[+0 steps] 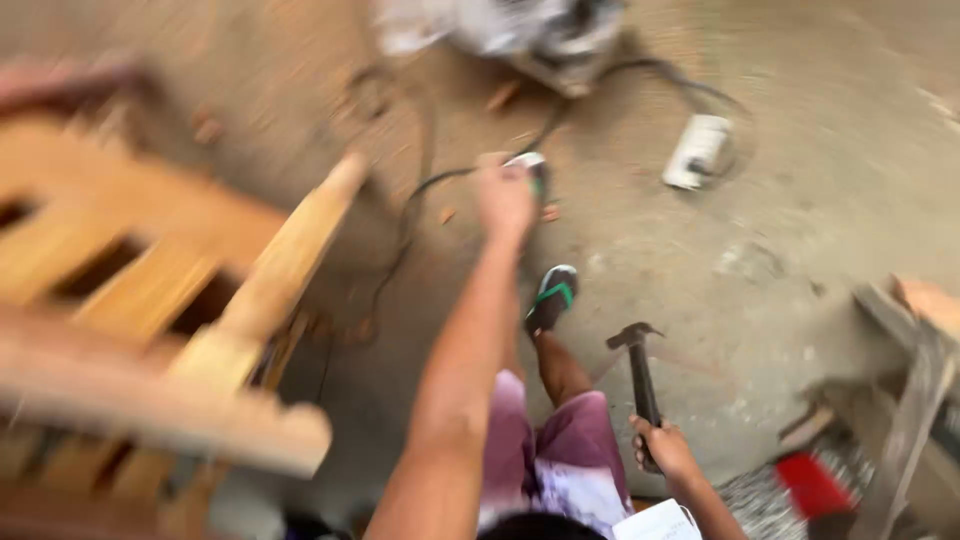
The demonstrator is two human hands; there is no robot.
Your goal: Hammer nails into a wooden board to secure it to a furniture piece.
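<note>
The view is blurred by motion. My left hand (503, 198) is stretched out forward over the concrete floor, closed on a small white and green object (530, 166) that I cannot identify. Low at the right, my right hand (664, 447) grips the dark handle of a claw hammer (640, 365), head up and away from me. My foot in a green and black sandal (552, 297) rests on the floor between the two hands. A light wooden furniture frame (150, 300) with slats stands close on my left, one of its posts reaching toward my left hand.
A white power strip (698, 150) with a dark cable (420, 195) lies on the floor ahead. A grey power tool (540, 35) sits at the top edge. Wooden pieces (915, 400) and a red object (810, 485) lie at the right.
</note>
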